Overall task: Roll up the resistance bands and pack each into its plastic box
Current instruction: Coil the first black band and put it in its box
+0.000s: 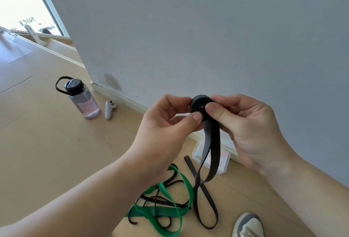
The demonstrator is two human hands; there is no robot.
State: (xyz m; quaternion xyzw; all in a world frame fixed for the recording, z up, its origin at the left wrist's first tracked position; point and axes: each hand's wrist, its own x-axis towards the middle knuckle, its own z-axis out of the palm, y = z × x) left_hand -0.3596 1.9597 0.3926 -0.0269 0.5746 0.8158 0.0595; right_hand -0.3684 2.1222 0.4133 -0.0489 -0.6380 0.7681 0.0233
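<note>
Presently the black band (201, 108) is pinched as a coil between left hand (170, 123) and right hand (245, 123), above the floor; tension should be kept so turns stay tight; its plastic box (222, 163) lies just beyond.

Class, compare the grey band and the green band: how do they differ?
The grey band is partly rolled into a coil; the green band is unrolled. The grey band is pinched by the left hand and right hand, its tail hanging; the green band lies loose on the floor. Both are flat straps.
</note>
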